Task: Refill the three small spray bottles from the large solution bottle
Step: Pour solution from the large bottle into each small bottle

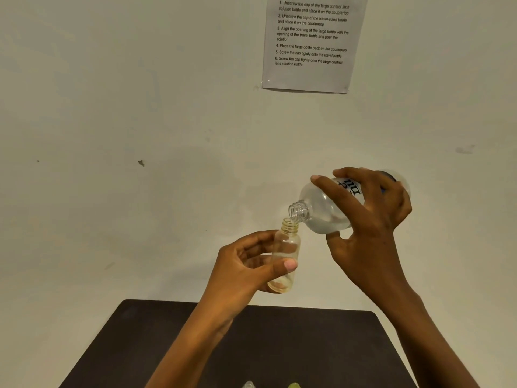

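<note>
Table: dark, low in view, beneath both forearms.
Left hand: fingers and thumb curled round the small bottle, holding it up above the table's far edge.
Small bottle: clear, uncapped, nearly upright, neck up.
Sheet: printed steps, on the wall above.
Large bottle: clear, uncapped, tipped over, its mouth at the small bottle's mouth; whether they touch I cannot tell.
Right hand: wrapped round the large bottle's body, fingers on top, thumb underneath.
</note>
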A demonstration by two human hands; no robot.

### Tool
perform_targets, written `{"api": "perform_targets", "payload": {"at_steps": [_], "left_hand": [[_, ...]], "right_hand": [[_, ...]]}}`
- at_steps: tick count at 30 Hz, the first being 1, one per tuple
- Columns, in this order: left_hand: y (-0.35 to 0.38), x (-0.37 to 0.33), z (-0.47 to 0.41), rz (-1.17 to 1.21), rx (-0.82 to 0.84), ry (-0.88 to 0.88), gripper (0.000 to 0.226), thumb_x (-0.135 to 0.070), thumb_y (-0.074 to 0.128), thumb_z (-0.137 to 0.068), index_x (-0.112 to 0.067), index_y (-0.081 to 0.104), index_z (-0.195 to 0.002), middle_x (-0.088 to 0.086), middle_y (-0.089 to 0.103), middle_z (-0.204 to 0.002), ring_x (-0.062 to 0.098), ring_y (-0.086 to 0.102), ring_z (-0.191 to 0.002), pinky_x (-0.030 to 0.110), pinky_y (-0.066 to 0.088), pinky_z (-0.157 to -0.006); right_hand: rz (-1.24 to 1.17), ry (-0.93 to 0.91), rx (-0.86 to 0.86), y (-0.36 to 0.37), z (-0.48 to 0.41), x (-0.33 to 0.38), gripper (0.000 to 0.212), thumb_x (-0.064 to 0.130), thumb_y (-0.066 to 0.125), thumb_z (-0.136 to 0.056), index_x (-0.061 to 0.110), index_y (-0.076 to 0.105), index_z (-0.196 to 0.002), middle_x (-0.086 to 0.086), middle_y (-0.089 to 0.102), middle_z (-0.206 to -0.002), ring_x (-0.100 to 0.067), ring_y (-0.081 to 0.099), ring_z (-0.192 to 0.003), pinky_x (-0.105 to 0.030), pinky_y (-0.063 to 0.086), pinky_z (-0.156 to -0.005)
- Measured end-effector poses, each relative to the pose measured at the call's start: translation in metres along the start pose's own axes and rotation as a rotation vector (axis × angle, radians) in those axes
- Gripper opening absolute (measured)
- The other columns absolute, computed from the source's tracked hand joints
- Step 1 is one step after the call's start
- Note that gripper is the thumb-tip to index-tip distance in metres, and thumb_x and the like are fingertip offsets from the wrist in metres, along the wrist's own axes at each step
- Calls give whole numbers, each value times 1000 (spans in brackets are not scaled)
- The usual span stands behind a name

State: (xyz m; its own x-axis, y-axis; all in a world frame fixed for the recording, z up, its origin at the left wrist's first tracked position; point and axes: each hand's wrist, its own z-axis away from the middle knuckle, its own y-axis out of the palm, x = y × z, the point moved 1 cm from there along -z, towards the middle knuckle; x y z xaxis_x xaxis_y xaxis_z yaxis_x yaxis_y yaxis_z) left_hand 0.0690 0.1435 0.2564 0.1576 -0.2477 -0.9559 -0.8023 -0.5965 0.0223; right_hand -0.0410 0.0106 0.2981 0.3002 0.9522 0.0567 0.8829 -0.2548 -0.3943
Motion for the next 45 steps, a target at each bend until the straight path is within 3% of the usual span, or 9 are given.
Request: {"api": "perform_targets", "payload": {"at_steps": [27, 39, 45], "left_hand": [[1, -1, -1, -5, 9, -3, 49, -28, 74, -55, -27, 65, -104, -5, 72, -100, 10, 69, -89, 28, 58, -63], [1, -1, -1, 0, 6, -6, 40, -16, 75, -64, -28, 65, -101, -5, 72, -97, 11, 70, -86, 27, 58, -61], [2, -2, -1, 7, 13, -3, 47, -26, 74, -55, -28, 65, -101, -4, 72, -98, 12, 70, -88, 29, 59, -63]], "right_hand": [[8, 8, 22, -2, -1, 1, 86, -7, 77, -55, 33, 45, -125, -11, 49, -125, -29, 27, -123, -18, 1, -106], [9, -4, 3, -1, 0, -1, 83, -3, 76, -58, 33, 44, -126, -9, 46, -126, -29, 27, -123, -20, 3, -107], [8, 1, 2, -2, 0, -1, 86, -5, 78, -57, 34, 43, -126, -11, 48, -125, -29, 27, -124, -21, 3, -107]]}}
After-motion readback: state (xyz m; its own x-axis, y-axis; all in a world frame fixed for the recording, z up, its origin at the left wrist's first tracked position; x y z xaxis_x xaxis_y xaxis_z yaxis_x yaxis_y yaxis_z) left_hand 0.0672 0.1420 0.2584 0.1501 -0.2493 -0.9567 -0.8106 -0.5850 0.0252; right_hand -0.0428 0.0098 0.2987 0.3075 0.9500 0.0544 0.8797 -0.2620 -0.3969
